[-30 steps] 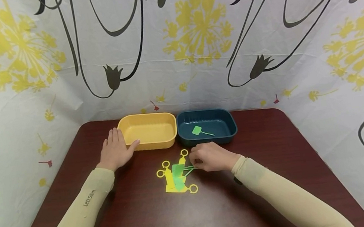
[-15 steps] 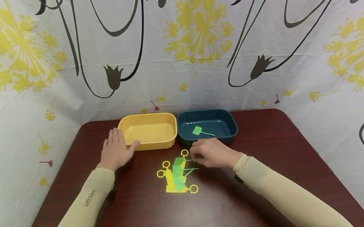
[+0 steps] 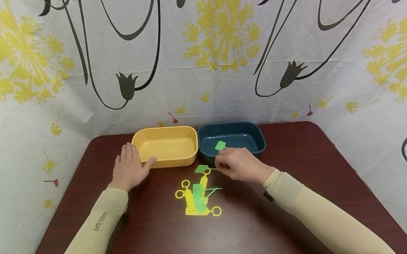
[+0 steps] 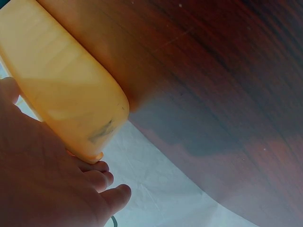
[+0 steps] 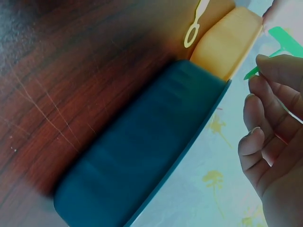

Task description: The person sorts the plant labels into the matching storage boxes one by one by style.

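My right hand [image 3: 241,165] pinches the thin stem of a flat green tag [image 3: 201,168] between thumb and forefinger, in front of the blue bin [image 3: 207,158]. In the right wrist view this tag [image 5: 286,39] juts past the fingertips, above the bins. My left hand [image 3: 129,170] has straight fingers and touches the left end of the yellow bin [image 3: 173,163]. On the table lies a pile of yellow tags [image 3: 189,201] with ring ends, and more green tags [image 3: 198,191] lie over them. Another green tag [image 3: 220,145] is inside the blue bin, its stem hidden by my right hand.
Both bins stand side by side at the back of the dark red wooden table [image 3: 202,248]. A patterned white cloth [image 3: 199,94] hangs right behind them and along both sides.
My right hand has drawn one green tag off the pile and lifted it up and away, toward the blue bin. My left hand has stayed at the yellow bin.
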Action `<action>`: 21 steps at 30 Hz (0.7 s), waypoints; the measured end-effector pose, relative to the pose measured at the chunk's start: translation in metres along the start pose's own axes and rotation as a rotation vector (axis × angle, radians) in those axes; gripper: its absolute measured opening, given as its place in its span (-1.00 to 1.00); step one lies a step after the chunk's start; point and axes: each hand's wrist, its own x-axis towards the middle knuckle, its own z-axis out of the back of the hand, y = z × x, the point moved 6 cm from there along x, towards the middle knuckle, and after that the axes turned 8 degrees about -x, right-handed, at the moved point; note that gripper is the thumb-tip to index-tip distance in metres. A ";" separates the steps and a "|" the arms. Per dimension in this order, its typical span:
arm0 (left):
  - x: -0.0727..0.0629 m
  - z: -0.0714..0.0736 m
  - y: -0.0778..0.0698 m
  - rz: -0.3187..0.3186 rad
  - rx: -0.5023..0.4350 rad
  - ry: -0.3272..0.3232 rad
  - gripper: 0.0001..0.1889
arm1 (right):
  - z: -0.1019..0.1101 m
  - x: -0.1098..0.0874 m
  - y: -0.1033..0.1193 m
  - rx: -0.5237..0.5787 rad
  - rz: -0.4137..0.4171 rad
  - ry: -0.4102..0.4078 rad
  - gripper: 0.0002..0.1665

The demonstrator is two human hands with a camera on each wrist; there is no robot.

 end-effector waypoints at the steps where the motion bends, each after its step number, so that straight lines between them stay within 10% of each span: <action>1: 0.000 0.000 0.000 0.001 -0.001 0.001 0.14 | 0.001 0.000 -0.001 0.004 -0.005 -0.003 -0.92; 21: -0.001 0.003 -0.001 0.006 -0.010 0.003 0.14 | 0.019 0.001 -0.025 -0.016 -0.087 -0.045 -0.93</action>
